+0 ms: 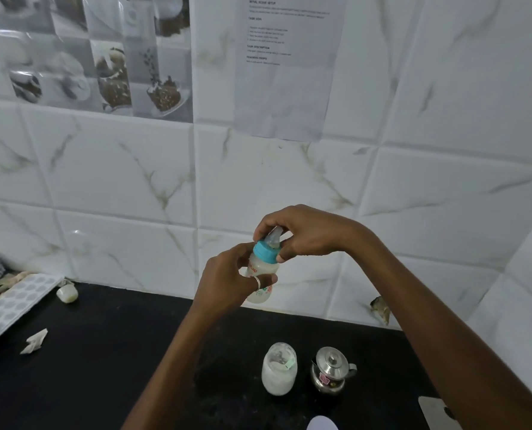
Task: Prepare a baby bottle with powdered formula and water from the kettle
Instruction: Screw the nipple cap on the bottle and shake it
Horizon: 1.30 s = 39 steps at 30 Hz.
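Holding the baby bottle (263,271) up at frame centre, above the black counter (103,352), with the left hand (227,280) wrapping the milky body and the right hand (305,234) pinching round the teal collar (265,251) and nipple (273,237) from above. Judging it light, rigid, smooth plastic with a soft teat, so favouring body and collar as hold points. Not resolving fill level behind the left fingers, nor collar tightness; noting powder jar (278,369) and steel kettle (330,369) at lower centre-right, kettle contents hidden.

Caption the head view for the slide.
Left hand holds the baby bottle, right hand grips its blue cap above the counter.
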{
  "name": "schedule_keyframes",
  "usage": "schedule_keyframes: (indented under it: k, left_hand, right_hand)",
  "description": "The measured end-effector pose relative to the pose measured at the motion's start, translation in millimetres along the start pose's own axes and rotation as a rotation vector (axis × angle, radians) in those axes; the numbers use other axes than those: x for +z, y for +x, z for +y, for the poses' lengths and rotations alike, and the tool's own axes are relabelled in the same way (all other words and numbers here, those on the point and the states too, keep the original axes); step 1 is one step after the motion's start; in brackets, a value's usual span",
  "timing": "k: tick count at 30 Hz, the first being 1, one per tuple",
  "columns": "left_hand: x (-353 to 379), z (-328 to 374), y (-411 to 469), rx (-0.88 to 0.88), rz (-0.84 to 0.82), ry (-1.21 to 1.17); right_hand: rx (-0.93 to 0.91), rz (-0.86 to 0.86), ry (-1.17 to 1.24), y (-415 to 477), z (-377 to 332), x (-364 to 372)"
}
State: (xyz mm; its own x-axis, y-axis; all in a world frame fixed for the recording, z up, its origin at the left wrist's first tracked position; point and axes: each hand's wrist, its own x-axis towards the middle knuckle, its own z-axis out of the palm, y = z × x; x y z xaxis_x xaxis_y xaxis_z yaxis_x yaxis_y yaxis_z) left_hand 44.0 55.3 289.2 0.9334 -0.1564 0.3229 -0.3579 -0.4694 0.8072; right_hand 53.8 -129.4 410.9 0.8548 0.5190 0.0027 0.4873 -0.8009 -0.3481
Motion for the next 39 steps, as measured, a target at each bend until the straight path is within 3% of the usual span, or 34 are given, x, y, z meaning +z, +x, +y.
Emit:
schedule_keyframes:
  k: [26, 35, 39]
  left_hand:
    - [4.3, -0.5, 0.8, -0.028, -0.065, 0.058]
    - [6.7, 0.7, 0.0, -0.039, -0.035, 0.041]
    - [9.5, 1.9, -0.3, -0.055, -0.005, 0.001]
  right_hand:
    - [-0.07, -0.068, -0.055, 6.0, 2.0, 7.9]
    - [0.067, 0.009, -0.111, 4.9, 4.2, 13.4]
    - [0.162, 0.122, -0.155, 5.5, -1.3, 19.2]
